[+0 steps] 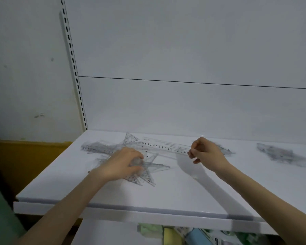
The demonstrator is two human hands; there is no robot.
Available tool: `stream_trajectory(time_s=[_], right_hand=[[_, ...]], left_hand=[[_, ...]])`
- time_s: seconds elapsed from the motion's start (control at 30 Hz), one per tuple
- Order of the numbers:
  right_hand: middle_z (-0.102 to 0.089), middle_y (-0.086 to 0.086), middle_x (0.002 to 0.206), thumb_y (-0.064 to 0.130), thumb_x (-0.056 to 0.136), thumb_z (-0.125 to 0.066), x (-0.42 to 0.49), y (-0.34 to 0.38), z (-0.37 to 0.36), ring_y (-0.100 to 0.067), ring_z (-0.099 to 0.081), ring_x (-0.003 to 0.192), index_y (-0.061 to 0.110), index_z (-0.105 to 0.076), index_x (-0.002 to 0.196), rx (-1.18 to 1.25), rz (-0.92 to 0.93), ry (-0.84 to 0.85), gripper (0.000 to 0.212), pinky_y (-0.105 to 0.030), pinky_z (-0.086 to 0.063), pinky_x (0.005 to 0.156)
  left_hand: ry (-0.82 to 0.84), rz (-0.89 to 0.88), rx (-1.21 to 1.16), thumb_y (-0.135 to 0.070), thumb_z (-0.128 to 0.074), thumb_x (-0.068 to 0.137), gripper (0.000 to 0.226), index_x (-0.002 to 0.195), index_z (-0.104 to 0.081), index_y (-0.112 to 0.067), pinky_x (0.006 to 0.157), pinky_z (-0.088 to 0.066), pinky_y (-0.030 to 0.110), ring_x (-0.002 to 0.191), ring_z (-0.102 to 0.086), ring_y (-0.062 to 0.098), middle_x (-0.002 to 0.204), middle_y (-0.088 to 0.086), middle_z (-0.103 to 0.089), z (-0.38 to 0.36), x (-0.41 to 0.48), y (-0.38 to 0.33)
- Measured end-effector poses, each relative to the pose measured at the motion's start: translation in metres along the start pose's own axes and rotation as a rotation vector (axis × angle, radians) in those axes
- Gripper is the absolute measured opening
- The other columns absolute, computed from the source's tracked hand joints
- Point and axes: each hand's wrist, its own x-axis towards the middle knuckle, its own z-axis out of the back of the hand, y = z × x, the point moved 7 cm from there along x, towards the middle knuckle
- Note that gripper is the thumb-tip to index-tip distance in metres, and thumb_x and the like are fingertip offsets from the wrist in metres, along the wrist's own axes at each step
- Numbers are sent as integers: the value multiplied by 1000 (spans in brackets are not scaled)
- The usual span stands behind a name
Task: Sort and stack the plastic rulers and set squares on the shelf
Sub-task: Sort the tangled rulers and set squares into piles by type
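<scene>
A loose heap of clear plastic set squares [148,171] and rulers [97,147] lies on the white shelf [113,195] at centre left. My left hand [124,163] rests on the heap, fingers curled over the set squares. My right hand [205,151] pinches the right end of a long clear ruler [164,146], which is lifted slightly and runs leftward over the heap. Another set square [131,137] lies behind the ruler near the back panel.
A second blurred pile of clear plastic pieces [279,153] lies on the shelf at far right. The slotted upright [72,64] stands at the left rear. Coloured packets [177,235] sit on the level below. A yellow surface [25,156] is left of the shelf.
</scene>
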Motion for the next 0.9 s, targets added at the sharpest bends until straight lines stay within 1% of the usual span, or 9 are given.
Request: stream_trajectory(time_s=[0.03, 0.1, 0.17, 0.23, 0.43, 0.6, 0.73, 0.83, 0.9], right_hand=[[-68, -14, 80, -3, 92, -50, -2, -1, 4, -18, -63, 70, 10, -51, 80, 8, -3, -9, 18, -25, -50, 58], [-68, -13, 78, -4, 92, -50, -6, -3, 9, -17, -63, 68, 9, -52, 80, 18, -4, -16, 17, -24, -50, 56], [-67, -13, 77, -4, 91, -50, -9, -3, 11, -17, -62, 67, 9, -51, 81, 25, 3, -14, 17, -23, -50, 56], [-66, -12, 76, -5, 91, -50, -11, -3, 13, -18, -62, 68, 8, -51, 81, 34, 7, -10, 16, -24, -50, 56], [-66, -9, 74, -5, 91, -50, -16, -2, 21, -17, -62, 68, 7, -52, 84, 55, 9, -18, 14, -24, -49, 57], [-67, -9, 75, -5, 91, -51, -19, -1, 26, -14, -62, 65, 6, -53, 85, 59, 3, -34, 12, -23, -51, 56], [-67, -10, 75, -5, 91, -51, -19, 0, 30, -10, -62, 62, 5, -53, 86, 65, 2, -41, 11, -22, -52, 56], [-68, -9, 76, -4, 91, -50, -20, 1, 32, -8, -63, 62, 4, -54, 86, 57, 2, -44, 10, -22, -52, 57], [-68, -10, 77, -4, 91, -50, -21, 2, 33, -8, -63, 62, 4, -54, 87, 51, 3, -49, 9, -21, -52, 57]], left_hand=[[-30, 12, -36, -45, -58, 85, 42, 123, -55, -27, 99, -39, 38, 112, -45, 12, 117, -5, -56, 1, 3, 1], [-64, 11, -57, -27, -61, 91, 30, 120, -54, -26, 95, -41, 34, 106, -46, 11, 108, -6, -52, 1, 7, 1], [-68, -6, -18, -17, -55, 94, 26, 119, -58, -24, 93, -40, 30, 104, -44, 11, 105, -5, -49, -1, 11, 2], [-70, -45, 3, -9, -51, 95, 30, 119, -63, -21, 94, -38, 28, 109, -42, 12, 107, -5, -47, -3, 14, 2], [20, -102, 53, -12, -50, 96, 26, 116, -60, -23, 101, -35, 30, 119, -40, 12, 119, -4, -52, -4, 22, 5], [188, -106, 101, -4, -47, 90, 46, 122, -56, -35, 102, -34, 32, 119, -33, 5, 124, -13, -46, -6, 26, 3], [165, -157, 170, -10, -50, 94, 35, 119, -61, -32, 99, -33, 25, 111, -38, 4, 118, -10, -53, -2, 33, 0], [139, -149, 171, -14, -55, 93, 31, 118, -62, -31, 98, -40, 31, 112, -45, 7, 111, -13, -52, -1, 38, 2], [113, -124, 162, -16, -57, 92, 29, 117, -62, -30, 96, -43, 35, 110, -49, 10, 114, -11, -54, 2, 40, 6]])
